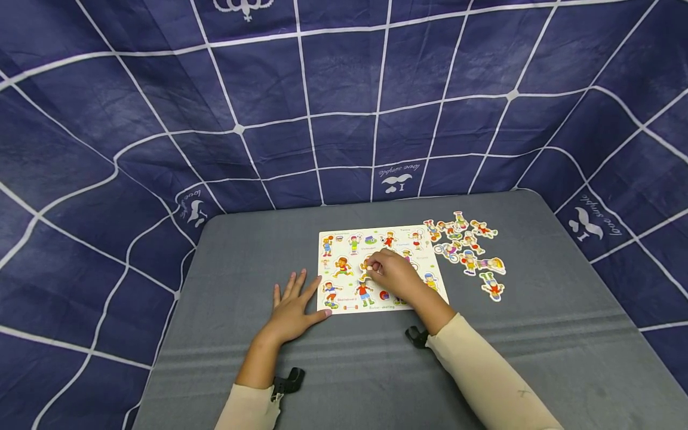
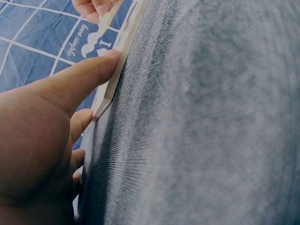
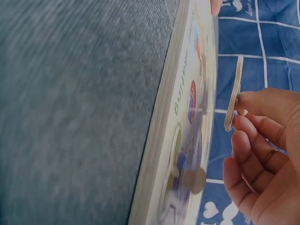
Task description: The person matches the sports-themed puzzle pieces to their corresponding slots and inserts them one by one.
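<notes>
Right hand (image 1: 395,273) pinches a puzzle piece (image 1: 368,267) over the puzzle board (image 1: 344,239); left hand (image 1: 294,307) lies flat beside it.

One puzzle board (image 1: 344,301) is seen on the worktop (image 1: 537,334); about nine loose pieces (image 1: 469,251) are counted near its far right corner.

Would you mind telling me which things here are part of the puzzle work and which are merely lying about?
In use:
- white wooden puzzle board, steadied by the left hand
- flat wooden cut-out piece, pinched in the right hand
- loose cartoon-figure pieces beside the board

Lying about:
- grey table cover
- blue grid-patterned cloth
</notes>
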Demonstrator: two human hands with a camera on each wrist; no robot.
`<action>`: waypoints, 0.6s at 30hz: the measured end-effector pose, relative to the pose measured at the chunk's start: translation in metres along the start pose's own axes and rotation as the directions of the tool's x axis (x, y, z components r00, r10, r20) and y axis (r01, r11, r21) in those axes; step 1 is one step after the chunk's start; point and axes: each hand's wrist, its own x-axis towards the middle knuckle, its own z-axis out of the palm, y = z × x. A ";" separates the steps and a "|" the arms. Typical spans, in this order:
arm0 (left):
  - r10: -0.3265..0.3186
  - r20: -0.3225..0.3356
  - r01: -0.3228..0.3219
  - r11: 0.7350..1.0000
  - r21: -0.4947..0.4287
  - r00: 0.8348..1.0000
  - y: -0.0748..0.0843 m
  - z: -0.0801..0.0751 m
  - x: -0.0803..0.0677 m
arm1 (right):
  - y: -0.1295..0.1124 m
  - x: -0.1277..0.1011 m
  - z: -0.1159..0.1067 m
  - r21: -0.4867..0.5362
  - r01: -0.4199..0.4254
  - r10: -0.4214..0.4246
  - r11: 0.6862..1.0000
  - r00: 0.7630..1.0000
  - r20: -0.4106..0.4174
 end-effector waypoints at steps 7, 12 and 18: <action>0.000 -0.002 0.000 1.000 0.003 1.000 0.000 0.000 0.000 | -0.002 0.007 0.006 -0.013 0.002 -0.002 1.000 1.000 0.016; -0.003 -0.002 0.003 1.000 0.002 1.000 0.000 0.000 0.000 | -0.006 0.012 0.010 -0.010 -0.011 0.011 1.000 0.999 0.031; -0.012 0.006 0.012 1.000 -0.001 1.000 0.001 0.000 0.000 | -0.013 0.019 0.013 -0.032 -0.006 0.008 0.999 0.999 0.049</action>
